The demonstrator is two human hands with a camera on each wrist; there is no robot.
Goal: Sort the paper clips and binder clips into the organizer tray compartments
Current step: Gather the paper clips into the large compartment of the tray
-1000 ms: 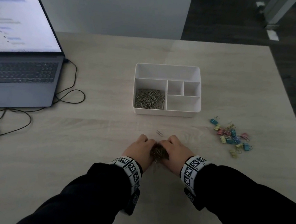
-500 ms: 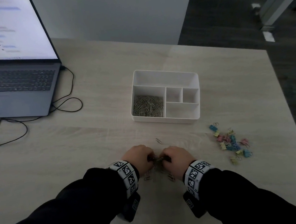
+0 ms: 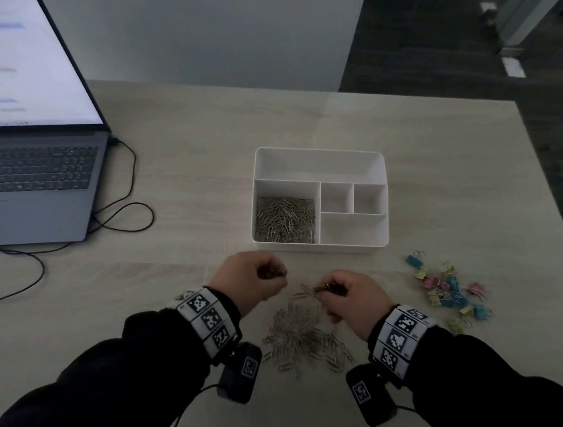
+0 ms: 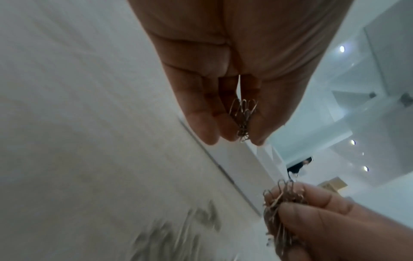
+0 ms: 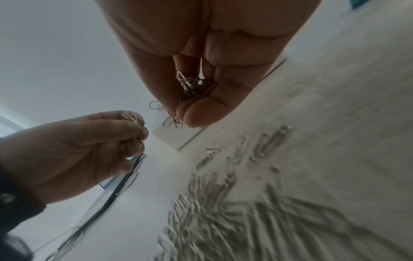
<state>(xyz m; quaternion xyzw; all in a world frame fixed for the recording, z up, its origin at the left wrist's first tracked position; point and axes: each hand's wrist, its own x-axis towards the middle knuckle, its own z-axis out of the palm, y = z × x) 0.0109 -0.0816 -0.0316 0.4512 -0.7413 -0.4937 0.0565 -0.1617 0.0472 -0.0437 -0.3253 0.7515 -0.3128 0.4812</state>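
Note:
A white organizer tray (image 3: pixel 315 151) stands mid-table; its front-left compartment holds silver paper clips (image 3: pixel 286 220), the other compartments look bare. My left hand (image 3: pixel 272 273) is raised just in front of the tray and pinches a bunch of paper clips (image 4: pixel 242 116). My right hand (image 3: pixel 328 289) pinches another bunch (image 5: pixel 192 86) a little nearer me. Below and between the hands a loose pile of paper clips (image 3: pixel 302 338) lies on the table. Colourful binder clips (image 3: pixel 447 292) lie scattered to the right of my right hand.
An open laptop (image 3: pixel 25 176) sits at the far left with black cables (image 3: pixel 126 218) trailing over the table toward the tray. The table's right edge (image 3: pixel 559 221) drops to a dark floor. A white wall panel stands behind the table.
Both hands were pressed together over the clips on the table; they have lifted and parted, each holding a bunch, uncovering the loose pile. My left hand has moved toward the tray.

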